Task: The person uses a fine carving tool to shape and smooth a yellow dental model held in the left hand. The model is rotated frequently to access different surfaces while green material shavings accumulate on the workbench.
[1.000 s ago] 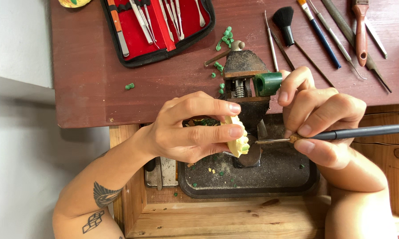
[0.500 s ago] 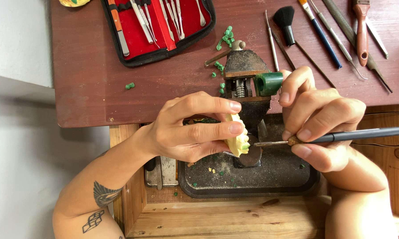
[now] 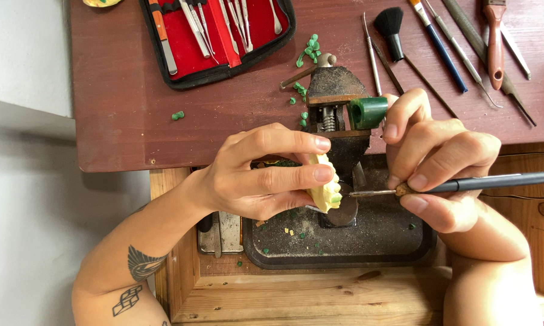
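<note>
From my feed, the left hand [image 3: 254, 178] pinched a small pale yellow carved wax piece [image 3: 325, 190] over the dark metal tray [image 3: 368, 244]. Right of it, the right hand [image 3: 444, 166] gripped a thin black-handled tool [image 3: 465, 184], tip touching the piece, near the small rusty vise [image 3: 335, 99].

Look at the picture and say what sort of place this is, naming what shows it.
Probably a wax carver's or jeweller's workbench: a small vise on the bench, a red tool case, and files laid out by a brush.

Tool tip [image 3: 357, 194] a little closer to the yellow piece [image 3: 326, 191] than before
</note>
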